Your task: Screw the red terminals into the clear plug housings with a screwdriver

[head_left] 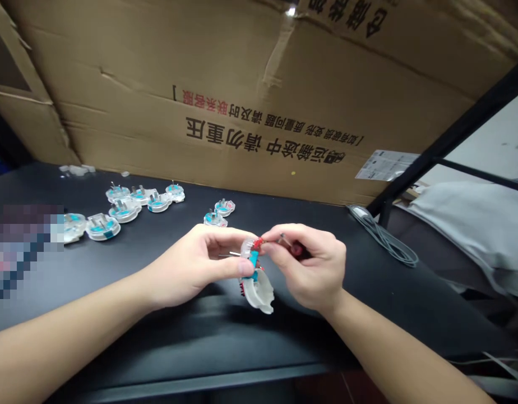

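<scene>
My left hand [195,264] pinches a clear plastic plug part [257,280] with blue and red inserts, held above the black table [116,269]. A metal pin sticks out of the part toward my left thumb. My right hand [311,264] is closed around a small red-handled tool [293,248], its tip touching the top of the plug part. Both hands meet at the middle of the view, just above the table's near edge.
Several clear-and-blue plug pieces [124,207] lie in a row at the back left, two more [219,213] behind my hands. A big cardboard box [250,101] walls the far side. A grey cable [383,238] lies right, beside a black metal frame [452,134].
</scene>
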`<state>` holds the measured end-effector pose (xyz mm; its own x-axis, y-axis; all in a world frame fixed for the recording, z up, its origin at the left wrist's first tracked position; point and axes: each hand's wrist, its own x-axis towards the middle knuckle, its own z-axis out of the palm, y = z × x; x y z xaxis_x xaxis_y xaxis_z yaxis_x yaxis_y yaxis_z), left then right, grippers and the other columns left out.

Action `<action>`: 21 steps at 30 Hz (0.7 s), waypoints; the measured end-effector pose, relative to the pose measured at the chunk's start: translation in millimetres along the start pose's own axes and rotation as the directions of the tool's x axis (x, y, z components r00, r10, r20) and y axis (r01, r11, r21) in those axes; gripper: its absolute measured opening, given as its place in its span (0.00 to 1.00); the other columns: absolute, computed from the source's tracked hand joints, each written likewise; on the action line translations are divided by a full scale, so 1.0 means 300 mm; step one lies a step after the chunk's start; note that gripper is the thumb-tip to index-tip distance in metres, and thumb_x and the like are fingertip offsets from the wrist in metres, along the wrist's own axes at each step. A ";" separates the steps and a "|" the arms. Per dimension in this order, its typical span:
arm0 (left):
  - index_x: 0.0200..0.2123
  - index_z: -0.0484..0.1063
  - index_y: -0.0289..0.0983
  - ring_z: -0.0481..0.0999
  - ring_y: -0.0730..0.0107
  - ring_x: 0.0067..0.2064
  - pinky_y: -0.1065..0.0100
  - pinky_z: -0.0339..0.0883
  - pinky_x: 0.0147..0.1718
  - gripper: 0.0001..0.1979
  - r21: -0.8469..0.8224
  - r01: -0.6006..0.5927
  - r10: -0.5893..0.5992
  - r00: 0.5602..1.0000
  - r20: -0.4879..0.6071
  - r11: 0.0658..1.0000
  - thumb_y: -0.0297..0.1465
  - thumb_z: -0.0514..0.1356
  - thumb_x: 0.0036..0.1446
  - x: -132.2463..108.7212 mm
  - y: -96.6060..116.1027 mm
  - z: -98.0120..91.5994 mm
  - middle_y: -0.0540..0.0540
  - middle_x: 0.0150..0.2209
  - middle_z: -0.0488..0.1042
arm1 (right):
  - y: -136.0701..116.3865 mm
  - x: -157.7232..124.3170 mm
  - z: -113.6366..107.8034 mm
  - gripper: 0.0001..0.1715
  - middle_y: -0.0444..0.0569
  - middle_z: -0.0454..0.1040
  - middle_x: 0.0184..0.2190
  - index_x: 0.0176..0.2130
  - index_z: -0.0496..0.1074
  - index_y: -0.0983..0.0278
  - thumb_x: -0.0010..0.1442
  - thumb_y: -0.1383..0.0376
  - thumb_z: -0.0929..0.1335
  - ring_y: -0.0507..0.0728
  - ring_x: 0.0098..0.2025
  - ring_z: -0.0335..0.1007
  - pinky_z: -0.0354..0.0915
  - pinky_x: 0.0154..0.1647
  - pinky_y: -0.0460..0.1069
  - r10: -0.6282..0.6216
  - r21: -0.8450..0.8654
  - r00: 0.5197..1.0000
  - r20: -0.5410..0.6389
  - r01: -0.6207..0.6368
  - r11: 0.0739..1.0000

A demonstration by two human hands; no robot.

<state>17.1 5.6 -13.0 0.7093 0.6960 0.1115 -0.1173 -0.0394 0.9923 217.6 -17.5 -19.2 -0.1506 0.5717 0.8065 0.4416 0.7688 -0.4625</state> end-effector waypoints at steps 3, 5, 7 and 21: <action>0.47 0.80 0.38 0.80 0.59 0.46 0.62 0.72 0.48 0.13 0.031 -0.005 0.006 0.999 -0.035 0.999 0.33 0.66 0.59 -0.001 -0.001 -0.003 0.44 0.42 0.82 | -0.006 -0.004 0.011 0.03 0.42 0.77 0.23 0.34 0.79 0.63 0.57 0.70 0.72 0.47 0.18 0.64 0.62 0.19 0.43 0.002 0.067 1.000 0.030 -0.004 0.998; 0.46 0.81 0.39 0.79 0.59 0.46 0.63 0.72 0.48 0.12 0.039 -0.004 0.005 0.999 -0.033 0.999 0.33 0.65 0.59 -0.001 -0.001 -0.005 0.45 0.43 0.81 | -0.010 -0.005 0.014 0.03 0.42 0.77 0.22 0.34 0.79 0.63 0.57 0.70 0.72 0.47 0.19 0.63 0.63 0.19 0.43 -0.002 0.071 0.999 0.043 -0.001 0.997; 0.46 0.81 0.40 0.79 0.60 0.45 0.63 0.72 0.48 0.12 0.030 0.003 -0.002 1.000 -0.026 1.000 0.34 0.65 0.60 -0.001 -0.002 -0.005 0.46 0.42 0.81 | -0.013 -0.004 0.015 0.03 0.41 0.76 0.22 0.34 0.79 0.63 0.58 0.70 0.72 0.47 0.19 0.62 0.62 0.19 0.43 0.016 0.059 0.999 0.039 -0.019 0.998; 0.47 0.82 0.43 0.78 0.55 0.52 0.61 0.70 0.52 0.12 0.062 -0.015 0.016 1.000 -0.017 0.998 0.32 0.64 0.60 0.002 0.007 -0.001 0.48 0.45 0.82 | -0.015 0.002 0.018 0.05 0.42 0.78 0.23 0.34 0.80 0.62 0.57 0.71 0.73 0.48 0.20 0.66 0.64 0.20 0.43 0.004 0.069 0.999 0.036 -0.007 0.998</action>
<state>17.2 6.1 -10.8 0.6958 0.7071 0.1263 -0.0841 -0.0944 0.9920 210.6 -19.0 -18.5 -0.1807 0.5849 0.7907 0.3808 0.7829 -0.4920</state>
